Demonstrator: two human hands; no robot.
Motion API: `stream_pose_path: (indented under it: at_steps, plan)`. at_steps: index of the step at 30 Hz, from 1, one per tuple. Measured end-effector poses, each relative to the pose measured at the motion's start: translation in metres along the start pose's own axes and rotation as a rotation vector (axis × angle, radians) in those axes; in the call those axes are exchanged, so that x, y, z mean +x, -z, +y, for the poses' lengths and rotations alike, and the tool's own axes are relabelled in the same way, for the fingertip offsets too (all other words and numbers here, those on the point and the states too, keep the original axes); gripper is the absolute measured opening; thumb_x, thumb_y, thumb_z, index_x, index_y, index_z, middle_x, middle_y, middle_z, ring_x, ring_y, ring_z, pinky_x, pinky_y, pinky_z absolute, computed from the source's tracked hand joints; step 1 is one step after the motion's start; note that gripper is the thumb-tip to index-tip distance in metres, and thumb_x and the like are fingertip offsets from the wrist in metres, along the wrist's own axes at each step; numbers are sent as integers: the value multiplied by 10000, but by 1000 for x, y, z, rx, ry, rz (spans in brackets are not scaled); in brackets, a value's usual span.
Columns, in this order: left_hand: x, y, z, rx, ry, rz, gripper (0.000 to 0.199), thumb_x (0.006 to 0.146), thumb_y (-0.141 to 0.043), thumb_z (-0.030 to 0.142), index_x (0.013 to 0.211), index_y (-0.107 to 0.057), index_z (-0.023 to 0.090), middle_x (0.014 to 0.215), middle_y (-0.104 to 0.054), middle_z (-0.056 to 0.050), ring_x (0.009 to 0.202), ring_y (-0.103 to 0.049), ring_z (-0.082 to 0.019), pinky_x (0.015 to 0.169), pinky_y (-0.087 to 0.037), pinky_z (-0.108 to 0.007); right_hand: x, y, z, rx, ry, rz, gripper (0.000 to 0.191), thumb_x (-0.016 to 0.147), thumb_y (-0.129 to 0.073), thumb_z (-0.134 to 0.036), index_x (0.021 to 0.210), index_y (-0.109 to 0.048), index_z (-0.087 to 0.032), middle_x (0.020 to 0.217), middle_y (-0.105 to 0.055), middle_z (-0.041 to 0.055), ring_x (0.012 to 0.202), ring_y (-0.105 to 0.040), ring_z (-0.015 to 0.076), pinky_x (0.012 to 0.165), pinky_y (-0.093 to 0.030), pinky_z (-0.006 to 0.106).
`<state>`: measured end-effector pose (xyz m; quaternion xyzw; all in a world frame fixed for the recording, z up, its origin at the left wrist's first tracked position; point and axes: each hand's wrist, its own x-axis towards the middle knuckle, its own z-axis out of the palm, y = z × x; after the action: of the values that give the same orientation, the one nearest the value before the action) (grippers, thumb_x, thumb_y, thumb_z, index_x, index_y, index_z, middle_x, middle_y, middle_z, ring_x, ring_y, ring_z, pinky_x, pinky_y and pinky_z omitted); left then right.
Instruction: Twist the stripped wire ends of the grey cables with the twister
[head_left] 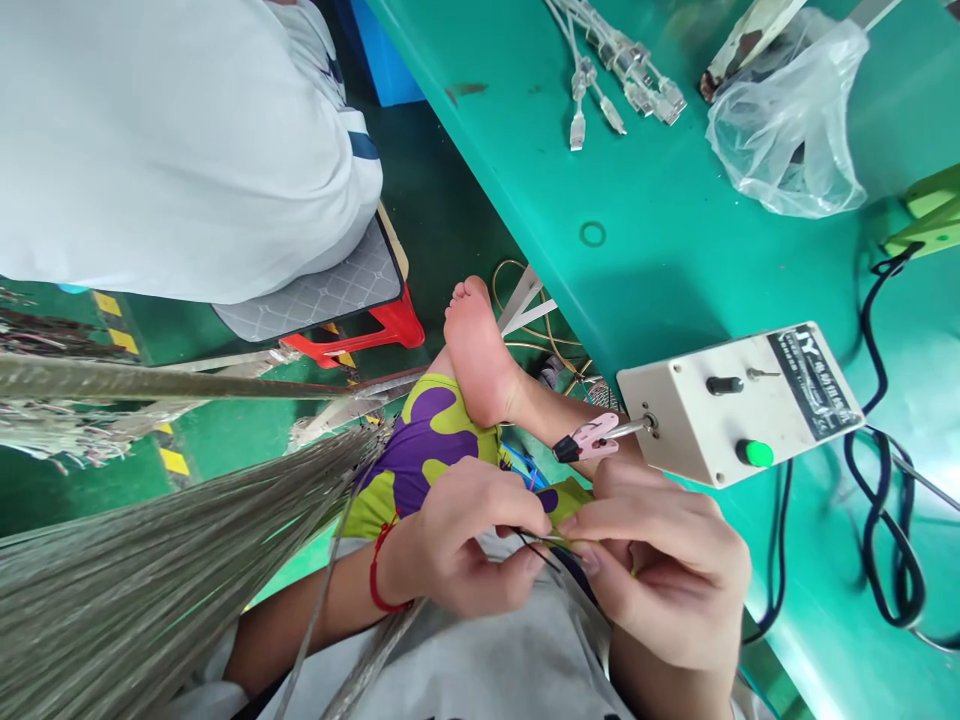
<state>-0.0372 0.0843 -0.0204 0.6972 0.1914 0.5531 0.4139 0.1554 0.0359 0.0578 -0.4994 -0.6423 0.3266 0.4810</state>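
Green and slick, the table [645,280] sweeps diagonally across the right side from where I stand. Nearly as big to my eye, a neighbour in a white shirt [172,150] sits at the left on a red stool [397,322] topped with a grey cushion [330,280]. A thick bundle of grey cables [187,560] fans out beside the worker's left arm. On the table's near edge rests a pale box [690,430] with a green button; beyond it lie a crumpled clear plastic bag [795,130] and some clear-jacketed USB leads [630,75]. Over the lap, near the box, both hands are drawn in close: the left hand [480,535] and the right hand [667,560] each bring thumb and forefinger to a narrow pinch. Just above them a small pink clip [592,435] sits on the box's metal shaft. Smallest of all is the thin dark strand [540,553], held between the two pinches; its tips are too fine to make out. I'd judge the step to be fingertip sorting or straightening of wire ends, and the next move to call for a steady left grip and a light right one.
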Motion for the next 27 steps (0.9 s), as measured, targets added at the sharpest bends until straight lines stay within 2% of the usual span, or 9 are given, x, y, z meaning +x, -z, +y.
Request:
stream_pose_path:
  at_steps: [4,6,8,10,11,14,17,23,27]
  plan:
    - [-3,-3,2,-68,69,40,53,1126,-699,214,1084,-678,237,742,-740,36,531,-609,-107,549,-484,-243,-6,-6,8,48,-64,57,147,1003,-843,-136,1028,-902,-267,592,-646,-59,524,-557,143,529,-411,308]
    - [-4,-2,4,-56,120,57,70,1120,-721,187,1088,-678,234,778,-752,25,552,-617,-102,541,-482,-227,-9,-10,12,107,-78,77,70,1077,-850,-265,1069,-919,-261,595,-641,-51,526,-561,146,524,-423,306]
    - [-4,-1,5,-35,152,80,87,1110,-727,168,1089,-676,236,779,-742,26,557,-611,-101,535,-480,-221,-12,-16,16,169,-63,102,210,1120,-854,-449,1115,-929,-252,575,-619,-53,506,-540,142,513,-419,304]
    - [-3,0,6,4,152,79,104,1095,-734,152,1091,-677,239,775,-741,33,557,-619,-101,544,-493,-218,-15,-22,18,196,-50,130,303,1108,-875,-543,1161,-931,-249,555,-587,-65,493,-516,138,506,-406,301]
    - [-3,1,7,25,142,74,109,1088,-741,150,1095,-680,240,782,-752,35,563,-636,-103,552,-506,-216,-17,-24,18,189,-57,143,282,1096,-900,-519,1179,-931,-252,558,-585,-68,497,-517,136,509,-410,298]
    - [-2,1,7,70,104,79,102,1092,-759,172,1096,-682,238,793,-773,36,586,-678,-110,578,-545,-210,-22,-30,16,142,-104,165,149,1067,-928,-284,1215,-926,-267,621,-647,-60,543,-561,138,551,-465,296]
    - [-3,0,6,62,89,95,79,1133,-746,212,1094,-681,235,778,-754,35,585,-664,-109,576,-538,-210,-27,-31,14,139,-112,167,250,1036,-897,-130,1236,-924,-277,656,-662,-60,577,-577,139,579,-486,296]
    - [-9,-2,7,-118,216,92,81,1186,-728,291,1140,-694,234,802,-683,19,574,-533,-92,527,-428,-219,-28,-25,16,214,-147,166,264,1045,-874,-108,1215,-946,-298,670,-614,-62,598,-541,135,580,-446,302]
    - [-15,-2,7,-212,241,72,99,1187,-715,335,1181,-707,236,842,-678,4,597,-527,-104,526,-427,-225,-26,-24,16,289,-143,140,185,1037,-898,-169,1153,-956,-301,655,-640,-50,579,-551,145,555,-446,305]
